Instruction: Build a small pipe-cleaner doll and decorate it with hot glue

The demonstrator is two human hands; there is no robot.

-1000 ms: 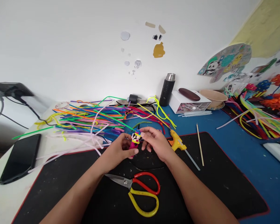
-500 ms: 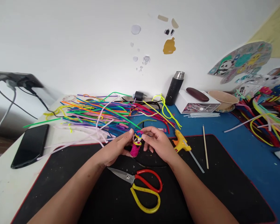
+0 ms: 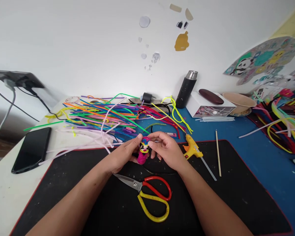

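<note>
A small pipe-cleaner figure has a magenta coiled body, a yellow collar, a black-and-white face and a blue and magenta top. My left hand grips it from the left, thumb along its side. On the other side, my right hand pinches its upper part with thumb and forefinger. The fingers partly cover the figure. Below the hands, scissors with one red and one yellow handle lie on the black mat. A thin dark strand rests under my right hand.
Many coloured pipe cleaners spread behind the hands. Right of them lie a yellow glue gun and a thin wooden stick. A black flask, white box and beige bowl stand by the wall. A phone lies left.
The camera view has shifted slightly. Both hands keep hold of the figure, with hardly any visible movement of the fingers.
</note>
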